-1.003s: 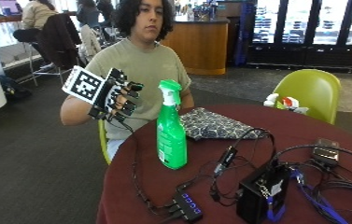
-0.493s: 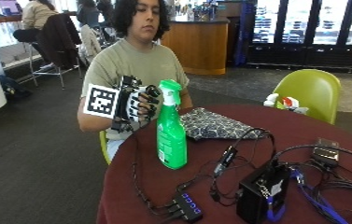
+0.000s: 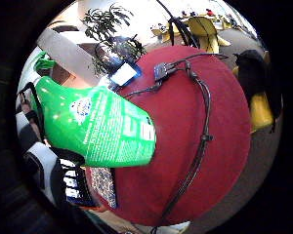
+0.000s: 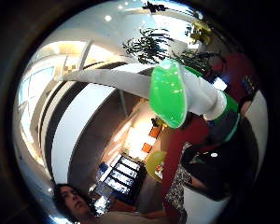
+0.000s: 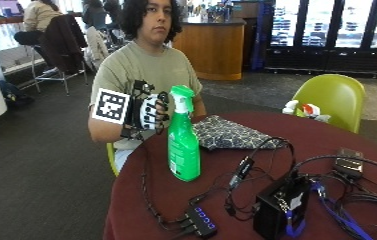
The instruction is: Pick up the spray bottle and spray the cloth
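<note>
A green spray bottle (image 5: 183,150) with a green-and-white trigger head stands upright on the round red table (image 5: 328,135), near the person's side. My gloved right hand (image 5: 145,112) is level with the bottle's neck, right beside it, fingers spread and reaching the neck without wrapping it. The bottle's body (image 3: 102,126) fills much of the little finger side palm view, and its spray head (image 4: 168,93) looms close in the thumb side palm view. A patterned dark cloth (image 5: 231,132) lies flat on the table just behind the bottle, also visible under the bottle (image 3: 105,185).
Cables, a USB hub (image 5: 198,222), a black box (image 5: 281,210) and a small device (image 5: 349,162) crowd the near and right parts of the table. A green chair (image 5: 331,97) stands behind the table, with a small white object (image 5: 301,109) on it.
My right hand has moved from raised off to the side in toward the bottle's neck. The bottle and the cloth have stayed where they were.
</note>
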Tool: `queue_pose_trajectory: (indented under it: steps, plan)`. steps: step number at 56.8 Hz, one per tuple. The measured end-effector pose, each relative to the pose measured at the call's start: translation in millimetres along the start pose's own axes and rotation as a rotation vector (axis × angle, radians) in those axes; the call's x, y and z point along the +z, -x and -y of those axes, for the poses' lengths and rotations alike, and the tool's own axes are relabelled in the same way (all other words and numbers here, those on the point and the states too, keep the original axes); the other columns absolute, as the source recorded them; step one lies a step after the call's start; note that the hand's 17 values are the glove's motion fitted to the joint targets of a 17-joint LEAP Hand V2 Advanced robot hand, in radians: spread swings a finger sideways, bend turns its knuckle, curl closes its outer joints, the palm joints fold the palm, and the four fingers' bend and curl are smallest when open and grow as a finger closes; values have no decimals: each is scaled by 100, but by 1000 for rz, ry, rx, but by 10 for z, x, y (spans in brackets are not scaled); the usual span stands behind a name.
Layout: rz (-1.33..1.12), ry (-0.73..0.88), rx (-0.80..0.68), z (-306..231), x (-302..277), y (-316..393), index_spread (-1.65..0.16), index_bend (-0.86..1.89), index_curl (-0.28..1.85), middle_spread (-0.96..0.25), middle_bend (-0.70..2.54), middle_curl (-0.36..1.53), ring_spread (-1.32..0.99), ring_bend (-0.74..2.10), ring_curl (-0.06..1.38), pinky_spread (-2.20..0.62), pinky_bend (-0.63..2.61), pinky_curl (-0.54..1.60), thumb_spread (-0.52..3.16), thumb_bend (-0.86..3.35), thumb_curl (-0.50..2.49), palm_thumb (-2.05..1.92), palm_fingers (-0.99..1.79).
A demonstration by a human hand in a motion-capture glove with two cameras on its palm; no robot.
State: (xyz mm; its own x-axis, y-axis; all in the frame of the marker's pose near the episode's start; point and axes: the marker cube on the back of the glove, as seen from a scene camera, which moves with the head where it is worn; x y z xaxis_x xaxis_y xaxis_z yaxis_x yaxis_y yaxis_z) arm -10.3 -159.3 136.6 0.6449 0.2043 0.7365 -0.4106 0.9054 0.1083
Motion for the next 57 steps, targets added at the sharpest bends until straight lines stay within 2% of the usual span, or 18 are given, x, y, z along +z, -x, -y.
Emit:
queue_pose_trajectory:
  steps: [6, 11, 13, 17, 19, 26, 39, 57]
  plan:
    - [-67, -13, -11, -6, -65, 38, -23, 76, 59, -19, 88, 75, -19, 104, 66, -16, 96, 69, 123, 4, 65, 93, 124]
    - [-128, 168, 42, -187, -136, 118, -23, 62, 58, -18, 83, 73, -18, 101, 65, -18, 95, 68, 119, -2, 66, 86, 117]
    - [-149, 237, 66, -280, -181, 161, -24, 49, 55, -17, 74, 70, -18, 97, 63, -20, 93, 65, 115, -4, 65, 82, 105]
    - [-220, 328, 55, -482, -284, 209, -25, 34, 51, -16, 63, 65, -16, 91, 59, -22, 87, 61, 114, -3, 63, 78, 99]
    - [-273, 368, 42, -599, -347, 221, -26, 28, 50, -12, 56, 62, -13, 83, 57, -19, 75, 59, 117, -5, 60, 73, 78]
    - [-423, 423, -8, -946, -563, 221, -32, 17, 44, -5, 36, 52, -10, 64, 49, -4, 58, 51, 118, -5, 53, 61, 47]
    - [-710, 462, -78, -1329, -1013, 183, -37, 16, 38, 0, 21, 43, -8, 43, 37, 17, 43, 39, 116, -3, 45, 52, 37]
    - [-943, 502, -103, -1666, -1309, 385, -41, 14, 31, -5, 19, 39, -8, 31, 32, 21, 38, 36, 115, -2, 39, 50, 36]
